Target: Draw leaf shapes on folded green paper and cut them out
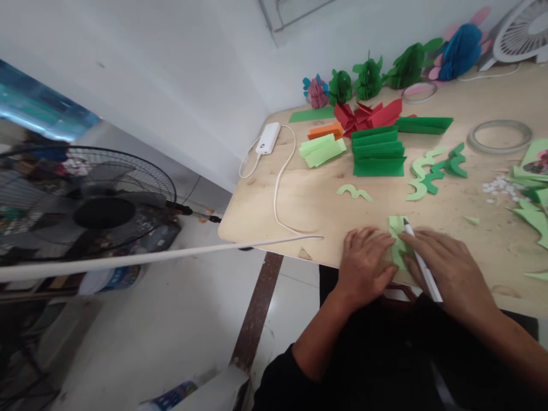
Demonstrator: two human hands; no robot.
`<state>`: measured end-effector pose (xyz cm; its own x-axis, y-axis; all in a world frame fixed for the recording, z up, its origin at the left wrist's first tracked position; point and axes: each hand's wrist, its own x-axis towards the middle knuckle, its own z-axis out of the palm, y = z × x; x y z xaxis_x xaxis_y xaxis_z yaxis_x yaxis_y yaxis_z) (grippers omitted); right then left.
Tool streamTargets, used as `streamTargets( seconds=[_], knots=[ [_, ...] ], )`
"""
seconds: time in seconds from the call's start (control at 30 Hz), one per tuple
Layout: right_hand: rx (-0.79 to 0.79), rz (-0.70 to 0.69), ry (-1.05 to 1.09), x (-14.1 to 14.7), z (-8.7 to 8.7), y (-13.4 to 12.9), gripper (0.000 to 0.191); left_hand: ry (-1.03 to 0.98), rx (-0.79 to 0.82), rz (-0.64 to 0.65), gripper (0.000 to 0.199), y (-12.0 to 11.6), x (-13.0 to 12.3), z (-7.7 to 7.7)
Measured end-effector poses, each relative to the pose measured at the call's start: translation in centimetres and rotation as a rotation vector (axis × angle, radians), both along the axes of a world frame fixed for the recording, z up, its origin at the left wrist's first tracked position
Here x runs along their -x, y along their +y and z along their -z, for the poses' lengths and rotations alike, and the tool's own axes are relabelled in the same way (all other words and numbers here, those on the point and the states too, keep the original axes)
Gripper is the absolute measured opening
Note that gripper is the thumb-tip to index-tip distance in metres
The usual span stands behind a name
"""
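The left hand (367,264) rests with spread fingers at the left side of a light-green paper strip (398,242), which lies near the front edge of the table (257,197). The right hand (451,271), just apart from it, closes around a white pen (423,267), tip by the strip's far end. Accurate marking probably calls for steady left-hand pressure, fingertips clear of the line, and light strokes. Beyond lie a wavy cutout (353,192) and, farther, a folded dark-green stack (379,151).

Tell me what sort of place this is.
Probably a paper-craft workspace: paper figures stand along the wall, pleated dark-green paper lies on the wooden table, and the right hand holds a white pen at a light-green paper strip.
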<state>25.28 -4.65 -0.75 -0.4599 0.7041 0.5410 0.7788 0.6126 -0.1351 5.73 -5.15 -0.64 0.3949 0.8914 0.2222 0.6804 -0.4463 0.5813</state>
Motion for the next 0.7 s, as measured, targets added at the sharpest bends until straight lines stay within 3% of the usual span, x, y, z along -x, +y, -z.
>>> streamTargets(
  seconds=[0.7],
  knots=[
    [0.017, 0.028, -0.023, 0.14, -0.14, 0.23, 0.042, 0.029, 0.046, 0.049, 0.048, 0.15, 0.30, -0.24]
  ],
)
